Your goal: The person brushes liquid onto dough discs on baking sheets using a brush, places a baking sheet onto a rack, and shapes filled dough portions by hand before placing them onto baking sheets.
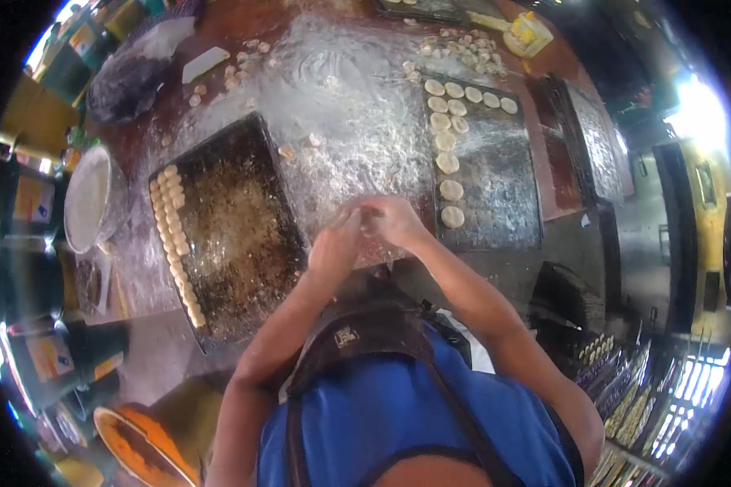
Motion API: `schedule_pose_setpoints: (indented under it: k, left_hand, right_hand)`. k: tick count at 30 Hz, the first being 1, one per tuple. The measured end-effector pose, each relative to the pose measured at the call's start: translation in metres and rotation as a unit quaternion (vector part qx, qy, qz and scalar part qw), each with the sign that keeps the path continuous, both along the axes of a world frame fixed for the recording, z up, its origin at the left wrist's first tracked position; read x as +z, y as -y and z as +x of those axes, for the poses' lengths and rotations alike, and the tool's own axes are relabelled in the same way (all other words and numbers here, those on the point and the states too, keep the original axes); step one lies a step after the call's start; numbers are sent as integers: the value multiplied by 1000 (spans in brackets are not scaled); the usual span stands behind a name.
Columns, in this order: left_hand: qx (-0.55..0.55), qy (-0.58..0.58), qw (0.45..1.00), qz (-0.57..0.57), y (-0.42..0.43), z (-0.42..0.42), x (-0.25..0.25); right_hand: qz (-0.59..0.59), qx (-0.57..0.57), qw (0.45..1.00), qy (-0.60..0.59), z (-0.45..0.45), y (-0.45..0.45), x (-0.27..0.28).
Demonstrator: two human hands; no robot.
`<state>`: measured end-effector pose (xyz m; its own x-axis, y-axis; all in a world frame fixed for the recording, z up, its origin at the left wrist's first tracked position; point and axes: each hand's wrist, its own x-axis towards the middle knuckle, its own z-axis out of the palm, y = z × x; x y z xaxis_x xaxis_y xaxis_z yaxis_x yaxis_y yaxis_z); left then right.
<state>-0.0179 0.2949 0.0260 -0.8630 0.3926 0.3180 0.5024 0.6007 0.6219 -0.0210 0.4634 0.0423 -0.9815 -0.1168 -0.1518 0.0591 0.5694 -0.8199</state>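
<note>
My left hand [338, 241] and my right hand [391, 221] meet at the near edge of the floured table [341, 89], fingers curled inward toward each other. What they hold, if anything, is too blurred and small to make out. To their left lies a dark baking tray [244, 219] with small dough pieces [169, 211] lined up along its left side. Another tray [495, 187] on the right carries flat round dough discs [447, 163] along its left and far edges. Two small dough lumps [314, 140] sit on the flour beyond my hands.
A large bowl [94, 199] stands at the left edge. More dough lumps [471, 53] lie at the far right, near a yellow-topped scoop or board [528, 34]. A white scraper [205, 64] and a dark bag [130, 85] are at the far left. An orange-rimmed bucket [150, 438] is at lower left.
</note>
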Motion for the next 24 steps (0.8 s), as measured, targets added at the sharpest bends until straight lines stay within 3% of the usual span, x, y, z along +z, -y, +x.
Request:
schedule_pose_setpoints:
  k: [2, 3, 4, 6, 7, 10, 12, 13, 14, 16, 18, 20, 21, 22, 24]
  left_hand:
    - [-55, 143, 987, -49, 0, -19, 10]
    - [-45, 136, 985, 96, -2, -24, 0]
    - [-36, 152, 984, 89, -12, -19, -5]
    - [63, 148, 987, -2, -33, -18, -9]
    - [75, 105, 991, 26, -36, -16, -14]
    - [173, 150, 968, 101, -29, -12, -24]
    - [177, 122, 974, 67, -27, -6, -21]
    - [159, 112, 980, 45, -28, -7, -22]
    - [140, 99, 985, 23, -29, -9, -23]
    - [139, 97, 985, 27, -32, -7, -24]
    - [138, 77, 983, 96, -39, 0, -22]
    - [108, 111, 985, 79, -30, 11, -3]
    - [91, 128, 986, 59, -19, 13, -2]
    - [77, 144, 986, 36, -7, 13, 5]
    - [127, 173, 974, 75, 25, 13, 17]
  right_hand:
    - [-132, -6, 990, 48, 2, -11, 9]
    - [-89, 33, 992, -84, -1, -21, -10]
    - [-99, 37, 992, -67, 1, -27, -23]
    - [2, 90, 985, -145, -8, -33, -40]
    - [-11, 95, 986, -140, -14, -36, -42]
    - [-64, 93, 983, -147, -26, -45, -50]
    - [-7, 169, 982, -83, -33, -48, -59]
    - [74, 192, 973, -102, -38, -44, -47]
    - [69, 199, 972, -99, -42, -43, -32]
    - [-23, 174, 984, 15, -51, -38, -11]
    - [-34, 145, 987, -61, -54, -34, -15]
    - [182, 275, 944, 25, -58, -22, -9]
    - [220, 318, 922, 24, -63, -16, -8]
    - [217, 315, 924, 12, -64, -11, 3]
    - [117, 152, 981, -29, -64, 2, 34]
